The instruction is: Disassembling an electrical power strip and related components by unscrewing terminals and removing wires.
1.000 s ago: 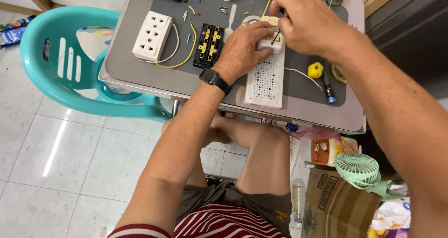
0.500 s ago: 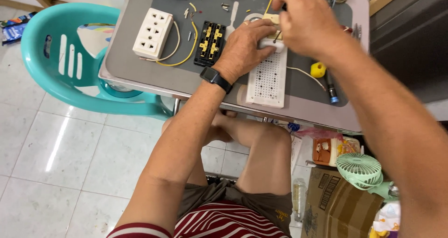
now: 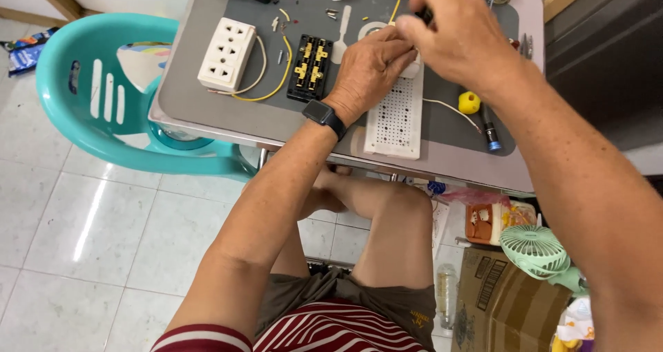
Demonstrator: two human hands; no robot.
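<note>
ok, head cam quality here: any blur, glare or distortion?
Head view: right hand slightly motion-blurred at the fingers, left hand and white perforated board sharp; window glare streak on the floor tiles; soft, even light with faint shadows; wide-angle stretch on the forearms near the frame edges.

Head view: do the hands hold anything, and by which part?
The left hand presses the top end of the white perforated board. The right hand pinches something dark beside it; what it is cannot be told.

The counter (image 3: 207, 113) looks matt grey with a metal rim. The socket (image 3: 226, 44) and perforated board (image 3: 394, 113) are smooth white plastic. The chair (image 3: 83, 127) is glossy teal plastic, the floor (image 3: 83, 241) shiny tile, the box (image 3: 504, 303) brown cardboard.
</note>
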